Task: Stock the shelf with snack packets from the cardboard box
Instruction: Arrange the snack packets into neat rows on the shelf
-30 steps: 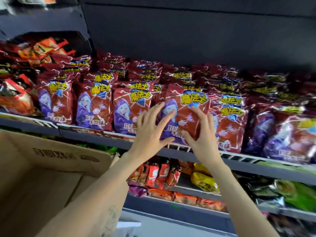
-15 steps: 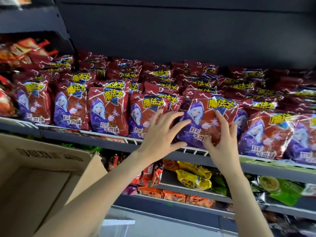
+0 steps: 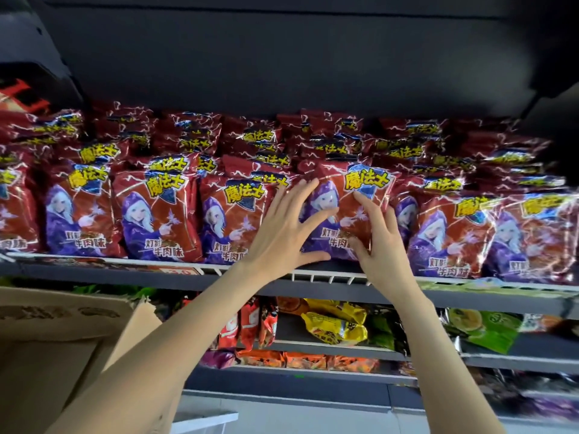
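1. A dark metal shelf (image 3: pixel 269 281) runs the full width of the view, its white wire front rail edging a dense row of red snack packets (image 3: pixel 156 214) that stand upright and stack several deep toward the back panel.

2. An open cardboard box (image 3: pixel 62 333) sits at the lower left, below the shelf's front edge, one flap raised; its contents cannot be seen from here.

3. A lower shelf (image 3: pixel 329 346) beneath the first carries mixed goods: yellow bags (image 3: pixel 338 324) near the middle, green bags (image 3: pixel 482 330) to the right and small red sachets (image 3: pixel 250 321) to the left.

4. A single red packet (image 3: pixel 344 214), printed with a purple-hooded figure and yellow lettering, stands at the shelf's front edge near the middle, touching its neighbours on either side, framed by both hands.

5. The person's left hand (image 3: pixel 282 233) lies spread wide on the packet's left side, fingers straight and fanned, thumb stretched along its bottom edge.

6. The right hand (image 3: pixel 379 242) holds the packet's right side, fingers bent against the front face and thumb tucked at its lower corner, just above the rail.
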### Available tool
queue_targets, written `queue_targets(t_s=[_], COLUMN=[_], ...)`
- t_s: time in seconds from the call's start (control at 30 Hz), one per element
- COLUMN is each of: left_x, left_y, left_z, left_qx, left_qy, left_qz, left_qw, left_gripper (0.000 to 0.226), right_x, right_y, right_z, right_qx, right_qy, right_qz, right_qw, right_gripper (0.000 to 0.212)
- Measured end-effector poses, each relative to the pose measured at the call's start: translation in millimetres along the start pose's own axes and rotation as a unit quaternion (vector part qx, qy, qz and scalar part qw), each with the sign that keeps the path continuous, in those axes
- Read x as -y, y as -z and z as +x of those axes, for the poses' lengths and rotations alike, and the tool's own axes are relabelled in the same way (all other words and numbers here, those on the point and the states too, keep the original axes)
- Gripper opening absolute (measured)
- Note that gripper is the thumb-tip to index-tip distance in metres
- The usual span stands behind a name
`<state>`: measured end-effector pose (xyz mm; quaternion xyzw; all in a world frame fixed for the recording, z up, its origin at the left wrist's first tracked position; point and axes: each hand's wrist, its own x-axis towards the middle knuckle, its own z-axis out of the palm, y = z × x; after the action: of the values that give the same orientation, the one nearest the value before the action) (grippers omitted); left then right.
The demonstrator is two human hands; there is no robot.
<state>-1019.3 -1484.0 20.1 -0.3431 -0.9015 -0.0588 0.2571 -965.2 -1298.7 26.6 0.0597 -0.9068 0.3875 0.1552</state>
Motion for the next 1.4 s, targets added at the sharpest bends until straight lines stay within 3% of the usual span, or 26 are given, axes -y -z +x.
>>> queue_targets(t_s=[0.1, 0.2, 0.4, 0.5, 0.6, 0.7, 0.83, 0.97, 1.1, 1.23, 1.4], left_x=[-2, 1, 7, 6, 4, 3, 1, -4, -8, -12, -18], left_y=[3, 12, 26, 34, 51, 72, 89, 83, 62, 37, 1], left_z=[-15, -19, 4, 15, 23, 34, 66, 114, 158, 196, 232], left_qx=[-0.009, -0.050, -0.086, -0.058, -0.050, -0.068, -0.107, -0.063, -0.023, 0.041, 0.024], left_qy=[-0.015, -0.019, -0.011, -0.015, -0.024, -0.044, -0.090, -0.126, -0.141, -0.099, -0.052], left_qz=[-0.043, -0.048, -0.057, -0.076, -0.160, -0.213, -0.250, -0.243, -0.170, -0.125, -0.086], left_qw=[0.999, 0.997, 0.995, 0.995, 0.986, 0.974, 0.958, 0.960, 0.975, 0.986, 0.995], left_gripper=[0.052, 0.036, 0.029, 0.027, 0.021, 0.026, 0.024, 0.018, 0.017, 0.024, 0.028], right_x=[-8, -11, -1, 9, 24, 33, 36, 19, -17, -55, -94], right_y=[3, 4, -9, 9, 37, 69, 114, 152, 187, 211, 232], right_z=[-11, -9, -17, -24, -32, -32, -18, 13, 51, 90, 143], right_qx=[0.045, 0.069, 0.108, 0.058, -0.041, -0.101, -0.113, -0.111, -0.110, -0.106, -0.052], right_qy=[0.006, 0.008, 0.014, -0.006, 0.045, 0.089, 0.147, 0.179, 0.169, 0.136, 0.106], right_qz=[-0.054, -0.040, -0.072, -0.175, -0.257, -0.206, -0.136, -0.172, -0.258, -0.329, -0.363], right_qw=[0.998, 0.997, 0.991, 0.983, 0.964, 0.969, 0.973, 0.962, 0.945, 0.929, 0.924], right_gripper=[0.075, 0.076, 0.069, 0.060, 0.053, 0.038, 0.020, 0.019, 0.017, 0.019, 0.026])
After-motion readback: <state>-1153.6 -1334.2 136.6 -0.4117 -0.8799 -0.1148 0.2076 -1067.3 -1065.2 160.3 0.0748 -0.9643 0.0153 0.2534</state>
